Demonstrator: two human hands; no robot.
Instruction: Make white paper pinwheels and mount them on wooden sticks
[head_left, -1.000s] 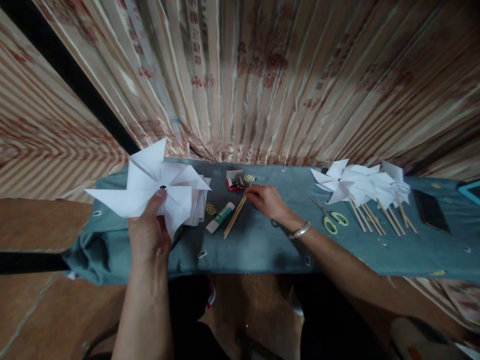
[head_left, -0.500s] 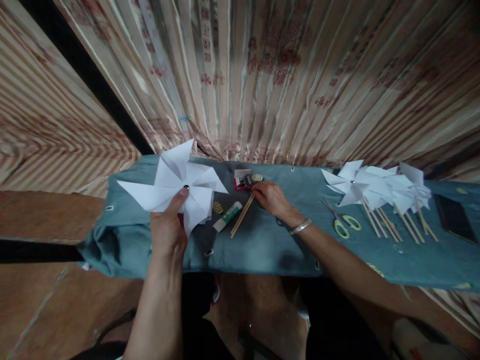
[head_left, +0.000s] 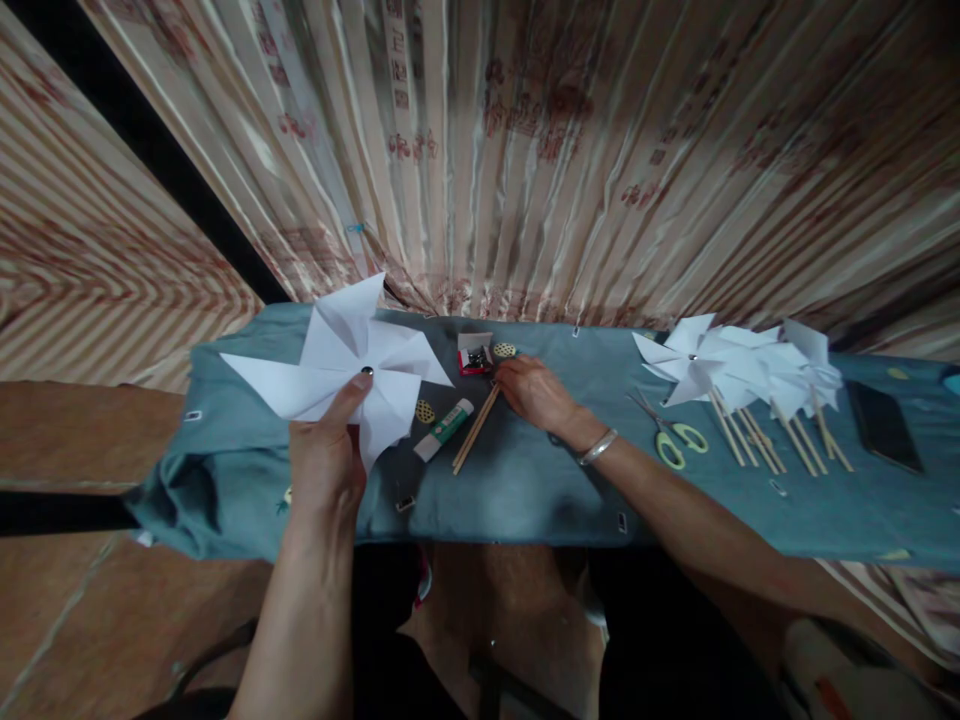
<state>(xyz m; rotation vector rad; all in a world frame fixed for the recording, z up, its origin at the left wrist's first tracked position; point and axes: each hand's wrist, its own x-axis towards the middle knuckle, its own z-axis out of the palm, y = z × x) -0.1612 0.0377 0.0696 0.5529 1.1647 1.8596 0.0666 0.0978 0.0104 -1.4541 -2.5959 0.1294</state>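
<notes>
My left hand (head_left: pixel 330 440) grips a white paper pinwheel (head_left: pixel 397 360), its thumb resting by the dark round pin at the centre. The pinwheel's folded blades fan out above the cloth, and no stick shows on it. My right hand (head_left: pixel 534 392) is lowered to the table, fingers bent together over the upper ends of thin wooden sticks (head_left: pixel 474 435); the fingertips are partly hidden. Just beyond those fingers sits an opened small red box (head_left: pixel 474 364) with dark shiny pins inside. A green and white glue stick (head_left: pixel 444 430) lies between the pinwheel and the sticks.
Scissors with pale green handles (head_left: pixel 679 442) lie right of my right forearm. Finished pinwheels on sticks (head_left: pixel 739 370) overlap farther right, beside a black phone (head_left: pixel 885 428). A blue-green cloth (head_left: pixel 555 500) covers the narrow table, and a patterned curtain (head_left: pixel 480 180) hangs behind it.
The view has shifted slightly, so everything sits a little farther left. The left hand still holds the pinwheel; the right fingers remain at the stick ends with barely any movement.
</notes>
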